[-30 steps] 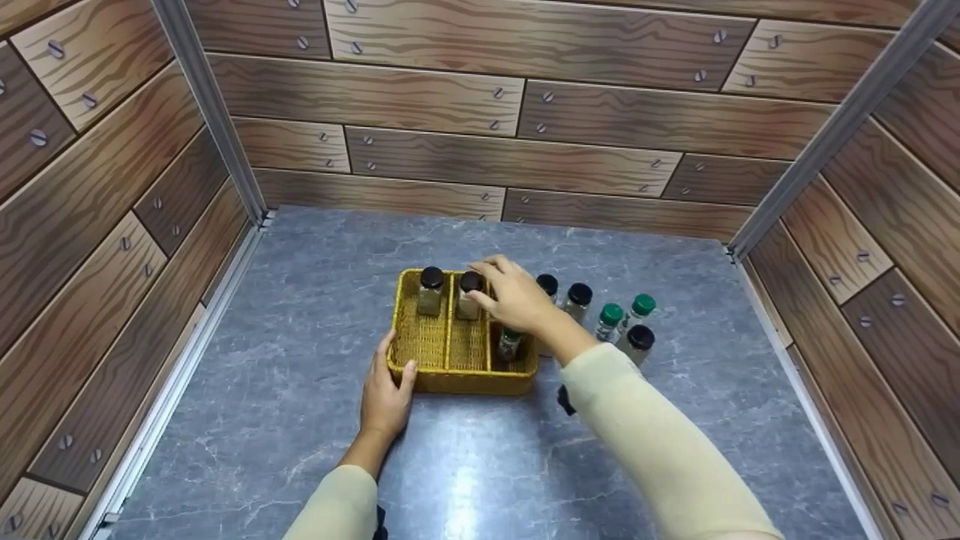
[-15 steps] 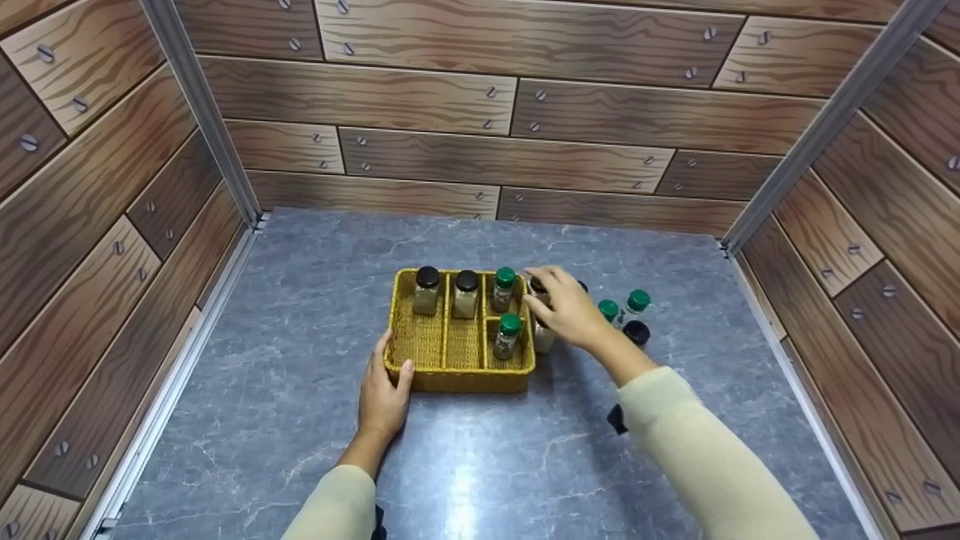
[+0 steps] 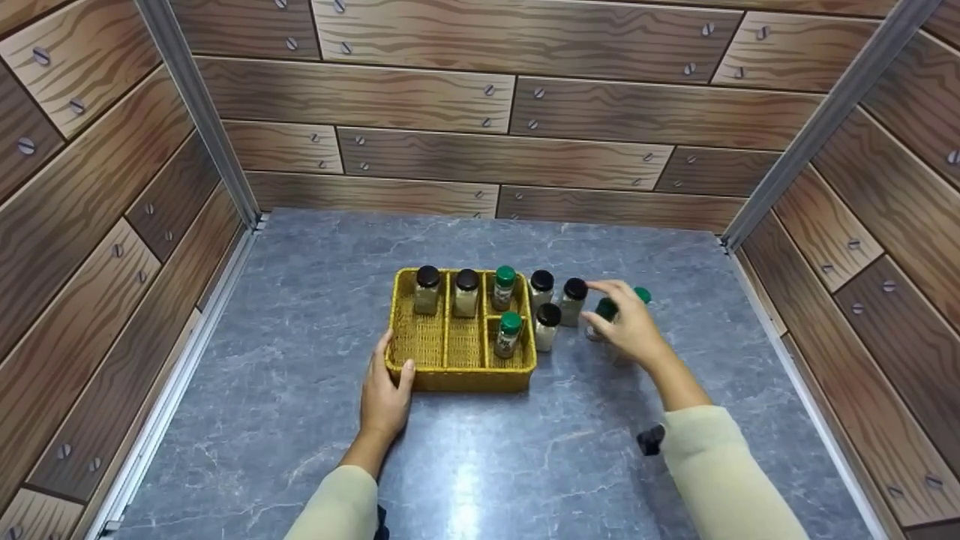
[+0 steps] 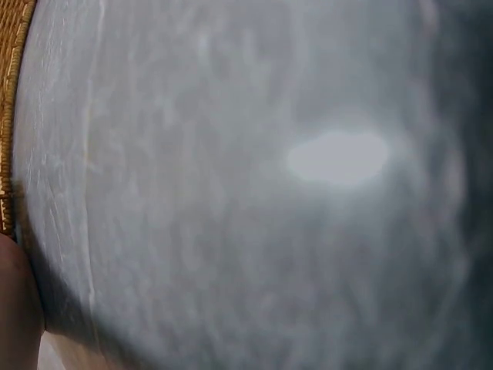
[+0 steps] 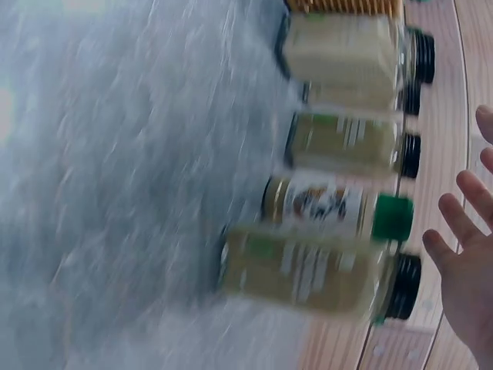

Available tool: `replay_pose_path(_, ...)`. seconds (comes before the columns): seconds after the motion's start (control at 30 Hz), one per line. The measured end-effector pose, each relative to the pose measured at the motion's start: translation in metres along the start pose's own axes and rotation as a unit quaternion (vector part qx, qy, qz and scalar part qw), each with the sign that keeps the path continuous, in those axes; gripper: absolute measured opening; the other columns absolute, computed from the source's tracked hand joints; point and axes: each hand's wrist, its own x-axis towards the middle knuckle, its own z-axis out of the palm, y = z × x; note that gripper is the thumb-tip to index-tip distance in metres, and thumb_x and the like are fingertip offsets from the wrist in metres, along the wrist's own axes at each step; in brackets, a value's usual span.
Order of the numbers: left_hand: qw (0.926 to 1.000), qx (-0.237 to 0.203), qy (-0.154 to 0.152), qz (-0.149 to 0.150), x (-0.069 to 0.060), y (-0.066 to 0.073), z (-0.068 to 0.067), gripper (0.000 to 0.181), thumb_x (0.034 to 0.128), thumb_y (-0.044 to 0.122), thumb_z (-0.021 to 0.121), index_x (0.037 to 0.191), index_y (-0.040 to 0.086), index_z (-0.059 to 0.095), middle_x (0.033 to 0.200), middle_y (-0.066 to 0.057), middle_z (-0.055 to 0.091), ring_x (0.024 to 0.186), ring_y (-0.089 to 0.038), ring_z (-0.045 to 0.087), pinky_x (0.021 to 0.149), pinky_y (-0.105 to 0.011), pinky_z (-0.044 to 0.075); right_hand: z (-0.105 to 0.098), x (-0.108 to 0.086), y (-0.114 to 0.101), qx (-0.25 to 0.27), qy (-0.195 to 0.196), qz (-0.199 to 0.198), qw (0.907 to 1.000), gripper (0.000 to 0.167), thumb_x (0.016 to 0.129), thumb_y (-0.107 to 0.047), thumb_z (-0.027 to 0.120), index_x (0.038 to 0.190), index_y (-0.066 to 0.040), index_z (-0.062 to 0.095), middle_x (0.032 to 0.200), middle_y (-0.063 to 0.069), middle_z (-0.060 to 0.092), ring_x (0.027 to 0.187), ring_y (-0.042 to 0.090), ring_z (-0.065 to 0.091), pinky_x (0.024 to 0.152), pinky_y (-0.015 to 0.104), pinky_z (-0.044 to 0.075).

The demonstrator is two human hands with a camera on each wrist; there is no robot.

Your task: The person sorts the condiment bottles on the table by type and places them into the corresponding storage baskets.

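Note:
A yellow woven basket (image 3: 465,380) with dividers holds two black-capped jars (image 3: 427,291) at its back left and middle, and two green-capped jars (image 3: 507,335) in the right compartments. My left hand (image 3: 385,397) grips the basket's near left corner, thumb on the front rim. My right hand (image 3: 630,330) hovers with fingers spread above a green-capped jar (image 3: 604,310), holding nothing. In the right wrist view the right hand (image 5: 470,270) is beside the caps of a black-capped jar (image 5: 308,270) and a green-capped jar (image 5: 323,206), apart from them.
Three black-capped jars (image 3: 573,300) stand just right of the basket. Another green cap (image 3: 643,294) shows behind the right hand. Wood-patterned walls (image 3: 420,97) enclose the grey marbled surface (image 3: 300,300) at the back and sides.
My right hand has moved right, from over the basket to above the outer jars. A green-capped jar now shows in the back right compartment. My left hand stays on the basket.

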Motion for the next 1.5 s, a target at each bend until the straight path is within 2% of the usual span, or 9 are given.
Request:
replay_pose_path(0.13,1.0000,-0.002,0.001,0.001,-0.001,0.001,0.000,0.067,0.1050,0.027,0.067,0.166,0.020,0.040,0.166,-0.021,0.051,0.150,-0.045,0.052,0.124,-0.063,0.042,-0.011,-0.012,0.018,0.008,0.011,0.020,0.9997,0.054,0.100,-0.014,0.078,0.151,-0.009,0.062,0.152,0.022,0.057,0.138,0.046,0.057,0.114,0.065,0.049)
replay_pose_path(0.33,1.0000,-0.002,-0.001,0.001,-0.001,0.002,0.000,0.067,0.1050,0.029,0.067,0.166,0.021,0.040,0.167,-0.019,0.050,0.152,-0.044,0.051,0.125,-0.063,0.041,-0.020,-0.029,0.041,0.030,0.035,0.032,0.9984,0.053,0.099,-0.010,0.078,0.149,-0.002,0.061,0.148,0.026,0.058,0.139,0.047,0.056,0.122,0.065,0.043)
replay_pose_path(0.77,1.0000,0.000,0.003,0.002,-0.002,0.000,0.001,0.067,0.1049,0.027,0.067,0.166,0.020,0.040,0.166,-0.021,0.050,0.150,-0.046,0.052,0.123,-0.065,0.043,-0.018,-0.052,0.068,0.084,0.012,0.072,0.9937,0.066,0.095,0.000,0.079,0.156,0.003,0.053,0.155,0.030,0.053,0.145,0.048,0.054,0.123,0.059,0.044)
replay_pose_path(0.87,1.0000,-0.001,0.001,-0.002,-0.003,0.000,0.001,0.067,0.1053,0.026,0.067,0.166,0.021,0.040,0.167,-0.020,0.050,0.151,-0.045,0.051,0.124,-0.064,0.043,-0.017,-0.055,0.070,0.100,0.003,0.088,0.9912,0.069,0.097,-0.002,0.078,0.159,0.002,0.050,0.157,0.030,0.052,0.147,0.047,0.053,0.123,0.047,0.046)
replay_pose_path(1.0,0.9999,-0.003,-0.007,-0.009,-0.003,0.002,0.001,0.067,0.1056,0.025,0.068,0.166,0.023,0.039,0.167,-0.018,0.050,0.152,-0.042,0.051,0.124,-0.062,0.043,-0.018,-0.057,0.072,0.114,-0.009,0.111,0.9873,0.069,0.100,-0.007,0.076,0.163,-0.002,0.046,0.163,0.031,0.047,0.150,0.047,0.050,0.115,0.014,0.045)
replay_pose_path(1.07,0.9999,-0.002,-0.008,-0.010,-0.003,0.002,0.000,0.067,0.1056,0.025,0.068,0.166,0.022,0.039,0.167,-0.018,0.050,0.152,-0.042,0.051,0.124,-0.062,0.043,-0.018,-0.057,0.072,0.114,-0.016,0.122,0.9858,0.068,0.101,-0.009,0.075,0.163,-0.004,0.046,0.166,0.029,0.045,0.153,0.047,0.048,0.109,0.004,0.041)
replay_pose_path(1.13,1.0000,0.000,-0.006,-0.008,-0.002,0.002,0.000,0.067,0.1055,0.026,0.068,0.166,0.022,0.040,0.166,-0.019,0.051,0.152,-0.042,0.052,0.124,-0.062,0.043,-0.017,-0.057,0.071,0.112,-0.021,0.128,0.9852,0.066,0.102,-0.009,0.074,0.162,-0.004,0.047,0.167,0.029,0.045,0.154,0.047,0.047,0.113,0.009,0.042)
replay_pose_path(1.3,1.0000,0.002,0.002,-0.001,-0.001,0.002,-0.001,0.066,0.1052,0.027,0.067,0.166,0.020,0.040,0.166,-0.021,0.051,0.151,-0.044,0.052,0.124,-0.063,0.043,-0.013,-0.053,0.069,0.119,-0.008,0.132,0.9842,0.059,0.101,-0.007,0.074,0.156,0.000,0.052,0.165,0.030,0.048,0.154,0.047,0.047,0.128,0.049,0.038)
replay_pose_path(1.5,1.0000,0.004,-0.001,-0.005,0.000,0.001,-0.001,0.066,0.1057,0.027,0.067,0.166,0.020,0.040,0.167,-0.020,0.050,0.152,-0.044,0.051,0.124,-0.063,0.042,-0.011,-0.054,0.064,0.119,0.009,0.137,0.9834,0.058,0.100,-0.006,0.076,0.153,0.003,0.054,0.160,0.035,0.051,0.149,0.051,0.051,0.126,0.056,0.041)
